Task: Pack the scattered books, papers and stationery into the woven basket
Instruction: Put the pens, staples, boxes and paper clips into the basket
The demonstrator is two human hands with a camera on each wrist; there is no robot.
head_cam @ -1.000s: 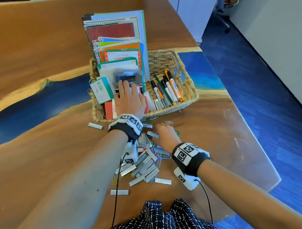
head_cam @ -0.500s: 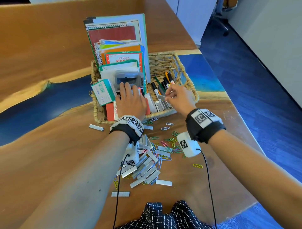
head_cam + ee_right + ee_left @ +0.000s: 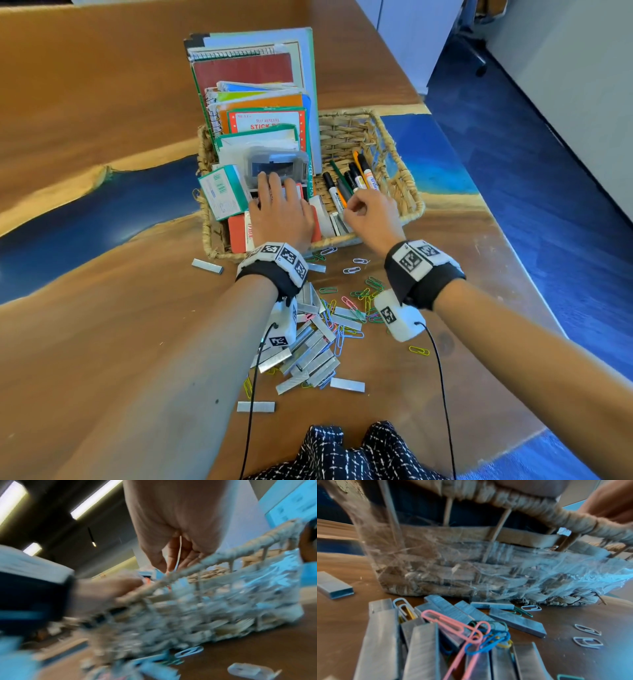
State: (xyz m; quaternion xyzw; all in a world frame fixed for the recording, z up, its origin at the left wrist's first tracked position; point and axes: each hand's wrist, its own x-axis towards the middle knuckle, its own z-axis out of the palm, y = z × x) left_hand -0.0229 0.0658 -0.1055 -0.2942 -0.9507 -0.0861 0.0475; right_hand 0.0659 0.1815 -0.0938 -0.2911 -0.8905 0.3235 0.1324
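We work at a wooden counter [image 3: 102, 102] with a blue resin band, blue floor beyond. The woven basket [image 3: 394, 161] stands near its edge, books and notebooks [image 3: 246, 72] upright in its left part, markers [image 3: 346, 185] lying in the right. Our left hand [image 3: 281, 212] rests with straight fingers on the small boxes in the basket. Our right hand [image 3: 371, 212] hovers over the basket's near rim with fingertips drawn together; the right wrist view hints at a thin pale strip between them, but blur leaves us unable to tell what it is. Staple strips [image 3: 382, 635] and paper clips [image 3: 447, 620] lie heaped just in front of the basket. We judge both light; the strips look stiff but likely to snap, so take them by the long edges, and gather the slippery clips in a pinch
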